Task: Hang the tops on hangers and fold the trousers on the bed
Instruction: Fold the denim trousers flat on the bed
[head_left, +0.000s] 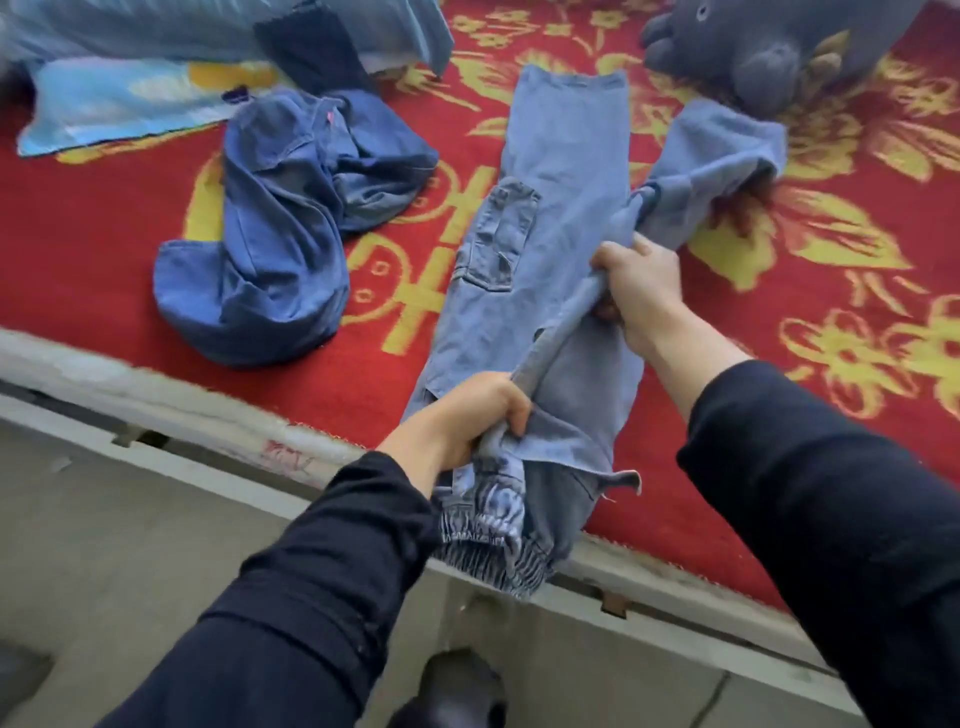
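Observation:
Light blue denim trousers (561, 171) with a cargo pocket lie lengthwise on the red bed cover (78, 249), their elastic waistband hanging over the bed's near edge. One leg lies flat; the other is bunched off to the right. My left hand (467, 415) grips bunched fabric near the waistband. My right hand (639, 291) grips a twisted ridge of the same trousers farther up. A second, darker blue denim garment (270, 228) lies crumpled to the left on the cover.
A grey plush toy (769, 47) sits at the back right. A light blue printed cloth (119, 98) and more blue fabric lie at the back left. The bed's pale frame edge (208, 410) runs diagonally, with grey floor below and a dark shoe (457, 686).

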